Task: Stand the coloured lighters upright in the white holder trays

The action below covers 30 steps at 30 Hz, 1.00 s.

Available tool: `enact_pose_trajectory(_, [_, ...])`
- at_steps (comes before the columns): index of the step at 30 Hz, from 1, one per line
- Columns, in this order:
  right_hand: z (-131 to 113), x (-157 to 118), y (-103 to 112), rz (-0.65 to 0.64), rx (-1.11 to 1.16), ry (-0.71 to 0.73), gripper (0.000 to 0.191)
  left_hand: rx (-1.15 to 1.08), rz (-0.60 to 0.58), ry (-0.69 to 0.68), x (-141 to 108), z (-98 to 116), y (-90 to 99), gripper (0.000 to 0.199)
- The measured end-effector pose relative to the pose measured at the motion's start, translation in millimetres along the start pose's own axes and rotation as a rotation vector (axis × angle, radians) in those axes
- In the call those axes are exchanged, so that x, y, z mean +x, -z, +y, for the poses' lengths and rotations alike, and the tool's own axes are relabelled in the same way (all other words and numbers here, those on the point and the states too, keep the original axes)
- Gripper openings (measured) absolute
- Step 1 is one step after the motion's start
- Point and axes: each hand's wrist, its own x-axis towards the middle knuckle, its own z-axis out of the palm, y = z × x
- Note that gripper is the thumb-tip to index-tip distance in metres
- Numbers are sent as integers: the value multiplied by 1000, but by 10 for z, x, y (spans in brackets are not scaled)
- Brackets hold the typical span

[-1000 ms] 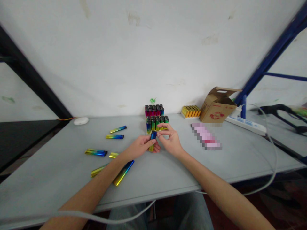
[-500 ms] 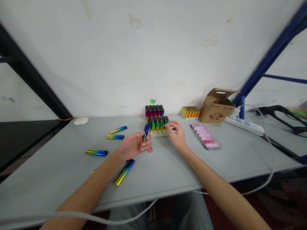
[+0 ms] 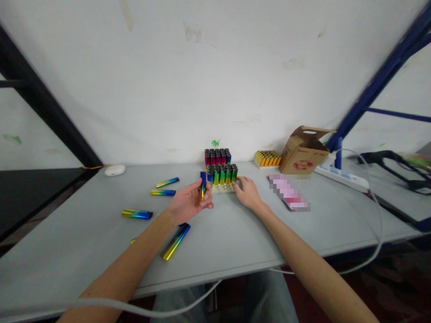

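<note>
Upright between the fingers of my left hand (image 3: 191,199) is a blue and yellow lighter (image 3: 202,186). Just behind it, several green and yellow lighters (image 3: 222,174) stand in rows in a pale tray (image 3: 224,189). My right hand (image 3: 248,192) rests at the tray's right front corner, its fingers bent together; whether anything is between them is hidden. Loose lighters lie on the table to the left: one (image 3: 167,182), another (image 3: 163,192), a pair (image 3: 137,214), and a larger-looking one (image 3: 176,242) beside my left forearm.
Red and blue lighters (image 3: 217,157) stand behind the tray. To the right are yellow lighters (image 3: 267,158), an open cardboard box (image 3: 303,154), a blurred phone-like object (image 3: 288,193) and a power strip (image 3: 343,177). A white case (image 3: 115,170) sits back left. A cable crosses the front.
The lighter in my left hand is now more upright and shows more of its length. My right hand has lowered slightly to the tray's right corner.
</note>
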Motion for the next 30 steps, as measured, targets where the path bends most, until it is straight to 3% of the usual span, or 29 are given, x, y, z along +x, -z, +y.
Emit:
enact_pose_trajectory(6, [-8, -18, 7, 20, 1, 6, 38, 216, 161, -88, 50, -84, 14, 18])
enact_pose_trajectory(11, [-34, -44, 0, 82, 71, 21, 38, 200, 160, -86, 60, -82, 35, 19])
enact_pose_trajectory(17, [-56, -37, 27, 28, 56, -8, 40, 78, 120, 25, 50, 2, 37, 48])
enact_pose_trajectory(30, [-97, -45, 68, -6, 10, -30, 42, 176, 185, 53, 84, -32, 45, 43])
